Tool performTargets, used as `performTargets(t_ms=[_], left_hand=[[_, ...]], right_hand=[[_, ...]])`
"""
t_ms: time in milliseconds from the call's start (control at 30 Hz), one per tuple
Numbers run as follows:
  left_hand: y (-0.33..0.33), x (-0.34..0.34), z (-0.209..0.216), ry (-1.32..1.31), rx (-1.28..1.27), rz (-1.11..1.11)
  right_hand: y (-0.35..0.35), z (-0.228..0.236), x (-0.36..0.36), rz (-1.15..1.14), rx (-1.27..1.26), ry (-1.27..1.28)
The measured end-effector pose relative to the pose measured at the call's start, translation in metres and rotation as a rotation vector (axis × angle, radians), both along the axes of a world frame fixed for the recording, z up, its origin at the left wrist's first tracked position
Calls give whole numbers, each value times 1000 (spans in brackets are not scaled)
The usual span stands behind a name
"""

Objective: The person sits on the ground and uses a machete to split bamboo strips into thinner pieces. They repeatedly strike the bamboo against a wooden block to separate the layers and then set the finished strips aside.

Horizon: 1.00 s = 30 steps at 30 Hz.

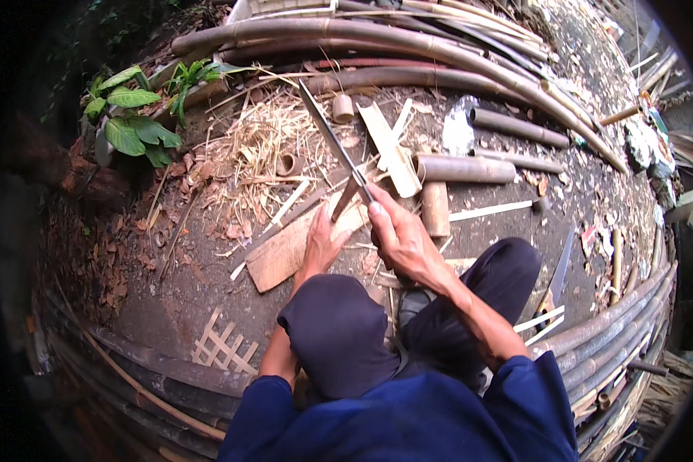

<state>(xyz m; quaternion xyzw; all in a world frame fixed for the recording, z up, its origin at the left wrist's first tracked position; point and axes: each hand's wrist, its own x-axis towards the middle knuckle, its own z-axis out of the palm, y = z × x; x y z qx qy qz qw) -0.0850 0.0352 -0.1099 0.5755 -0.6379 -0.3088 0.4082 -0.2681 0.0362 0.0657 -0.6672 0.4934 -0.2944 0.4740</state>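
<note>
My right hand [399, 237] is closed round the handle of a long knife. Its dark blade [327, 132] slants up and to the left, away from me. My left hand [323, 237] grips a short, dark brown bamboo piece [345, 200], whose top end meets or lies just behind the blade near the handle; whether they touch I cannot tell. Beneath that hand lies a flat wooden board [276, 260]. Right of the hands is a brown bamboo tube [435, 209], and beyond them sit split bamboo pieces [393, 154].
Shavings [246, 146] are heaped at the far left, near a leafy plant [131, 131]. Long bamboo poles [408, 48] cross the back; more poles [616, 323] lie at right. A woven bamboo lattice [223, 343] is at near left, a saw [562, 266] at right.
</note>
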Motion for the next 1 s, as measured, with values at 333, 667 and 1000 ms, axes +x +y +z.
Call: performTargets(t_ms=[333, 667, 1000], left_hand=[[-12, 33, 123, 184, -563, 249], [-150, -23, 116, 298, -631, 38], [-188, -44, 99, 260, -692, 304]], right_hand=[[-22, -45, -2, 85, -15, 30], [-85, -44, 10, 149, -87, 181], [-114, -68, 6, 70, -172, 128]])
